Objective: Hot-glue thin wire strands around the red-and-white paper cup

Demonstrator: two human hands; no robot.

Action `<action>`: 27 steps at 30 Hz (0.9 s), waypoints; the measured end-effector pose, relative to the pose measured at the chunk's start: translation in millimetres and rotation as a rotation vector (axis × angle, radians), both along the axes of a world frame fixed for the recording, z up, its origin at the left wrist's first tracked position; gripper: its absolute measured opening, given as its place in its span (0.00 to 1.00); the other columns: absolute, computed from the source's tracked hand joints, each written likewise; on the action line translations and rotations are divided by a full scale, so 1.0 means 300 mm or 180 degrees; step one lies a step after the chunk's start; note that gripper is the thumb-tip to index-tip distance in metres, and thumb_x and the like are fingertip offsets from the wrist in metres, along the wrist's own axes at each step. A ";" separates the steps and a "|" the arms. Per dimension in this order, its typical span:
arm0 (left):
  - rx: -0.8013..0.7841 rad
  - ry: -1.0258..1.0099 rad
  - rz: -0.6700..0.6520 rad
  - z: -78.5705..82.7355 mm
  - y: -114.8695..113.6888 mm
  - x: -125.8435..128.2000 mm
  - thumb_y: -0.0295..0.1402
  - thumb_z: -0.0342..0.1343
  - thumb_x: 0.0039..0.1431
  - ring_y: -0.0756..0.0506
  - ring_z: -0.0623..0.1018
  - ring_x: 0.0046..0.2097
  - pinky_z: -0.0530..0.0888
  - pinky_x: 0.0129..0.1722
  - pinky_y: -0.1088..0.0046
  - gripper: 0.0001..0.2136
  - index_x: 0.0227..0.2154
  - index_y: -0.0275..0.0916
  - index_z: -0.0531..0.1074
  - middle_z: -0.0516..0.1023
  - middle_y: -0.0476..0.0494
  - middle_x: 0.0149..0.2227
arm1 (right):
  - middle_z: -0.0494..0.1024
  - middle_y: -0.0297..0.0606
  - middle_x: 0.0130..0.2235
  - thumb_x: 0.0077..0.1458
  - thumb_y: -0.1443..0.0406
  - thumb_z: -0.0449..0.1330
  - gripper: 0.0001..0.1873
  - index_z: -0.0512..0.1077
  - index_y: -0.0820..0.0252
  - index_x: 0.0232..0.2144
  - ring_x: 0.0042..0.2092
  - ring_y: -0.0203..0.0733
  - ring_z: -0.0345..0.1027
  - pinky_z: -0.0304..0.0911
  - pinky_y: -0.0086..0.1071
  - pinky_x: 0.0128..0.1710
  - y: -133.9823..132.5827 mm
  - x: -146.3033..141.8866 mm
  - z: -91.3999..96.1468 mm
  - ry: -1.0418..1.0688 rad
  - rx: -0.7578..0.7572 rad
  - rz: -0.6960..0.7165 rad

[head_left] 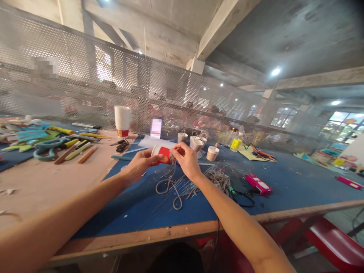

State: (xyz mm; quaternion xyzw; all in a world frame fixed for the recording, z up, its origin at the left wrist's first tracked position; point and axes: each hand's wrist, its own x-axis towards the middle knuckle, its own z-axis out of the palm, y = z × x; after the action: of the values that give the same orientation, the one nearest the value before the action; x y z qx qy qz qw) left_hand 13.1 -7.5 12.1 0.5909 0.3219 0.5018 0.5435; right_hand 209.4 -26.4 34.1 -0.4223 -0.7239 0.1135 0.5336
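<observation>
A white paper cup (164,154) with a red band lies on its side in the air above the blue mat. My left hand (144,161) is closed round its rim end, thumb on the near side. At the cup's other end, my right hand (186,158) pinches with thumb and forefinger. From beneath those fingertips a grey cord (178,201) runs down to the mat in loose loops; the fingers partly hide its upper end. To the right of the loops lies a tangled heap of grey cord (220,180) with thin clear sticks (184,187).
Small cord-wrapped cups (197,143) and a cup (212,153) with a stick stand behind my hands. A stack of paper cups (122,119), scissors (48,148) and several tools are on the left. A magenta device (258,184) with a black cable lies right. Perforated panels (167,89) rise behind.
</observation>
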 end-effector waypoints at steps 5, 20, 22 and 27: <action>0.0015 0.0022 -0.0001 0.005 -0.005 0.002 0.42 0.72 0.48 0.41 0.81 0.39 0.72 0.44 0.64 0.14 0.37 0.41 0.85 0.87 0.40 0.39 | 0.77 0.29 0.27 0.64 0.56 0.62 0.11 0.72 0.54 0.33 0.29 0.36 0.73 0.67 0.30 0.36 -0.003 -0.001 0.003 -0.0015 -0.0021 -0.0033; 0.0128 0.0026 -0.0088 0.014 -0.021 0.003 0.43 0.72 0.48 0.37 0.83 0.42 0.74 0.48 0.60 0.14 0.37 0.43 0.86 0.88 0.40 0.39 | 0.77 0.30 0.28 0.63 0.55 0.62 0.12 0.72 0.54 0.32 0.30 0.38 0.74 0.68 0.31 0.36 -0.001 0.005 0.002 0.0009 -0.0042 -0.0054; 0.0156 0.0025 -0.0131 0.009 -0.016 0.001 0.43 0.71 0.50 0.37 0.83 0.43 0.75 0.49 0.60 0.14 0.39 0.43 0.86 0.88 0.40 0.40 | 0.77 0.30 0.28 0.63 0.55 0.63 0.11 0.72 0.54 0.32 0.30 0.38 0.73 0.68 0.31 0.35 0.000 0.005 0.001 0.0022 -0.0023 -0.0034; 0.0170 0.0020 -0.0174 0.013 -0.021 -0.001 0.43 0.71 0.50 0.37 0.83 0.45 0.75 0.51 0.59 0.15 0.40 0.43 0.86 0.88 0.40 0.41 | 0.77 0.30 0.28 0.63 0.55 0.62 0.12 0.72 0.54 0.32 0.30 0.38 0.74 0.69 0.31 0.35 0.002 0.006 -0.001 0.0019 -0.0082 -0.0066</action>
State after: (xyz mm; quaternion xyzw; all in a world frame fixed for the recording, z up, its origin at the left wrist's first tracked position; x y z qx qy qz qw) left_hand 12.8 -13.9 15.9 0.6153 0.2939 0.4934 0.5400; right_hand 211.1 -25.7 33.7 -0.4362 -0.7164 0.1186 0.5315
